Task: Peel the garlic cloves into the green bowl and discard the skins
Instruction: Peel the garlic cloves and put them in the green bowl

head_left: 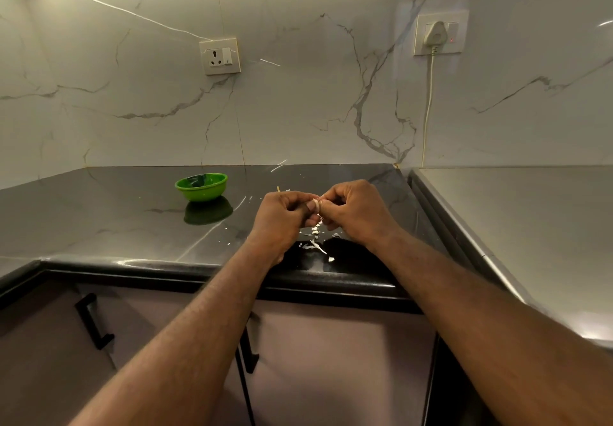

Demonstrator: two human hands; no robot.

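Note:
Over the dark counter my left hand (285,218) and my right hand (356,211) meet, fingers curled. Between their fingertips they pinch a small pale garlic clove (316,204), mostly hidden by the fingers. Bits of white garlic skin (315,243) lie scattered on the counter right below the hands. The green bowl (201,187) stands to the left and slightly behind the hands, apart from them; its inside is hard to make out.
The black counter (116,220) has a rounded front edge below my forearms. A grey steel surface (530,220) adjoins on the right. Marble wall behind carries a socket (220,57) and a plugged-in socket (439,34) with a white cord. Cabinet doors with black handles sit underneath.

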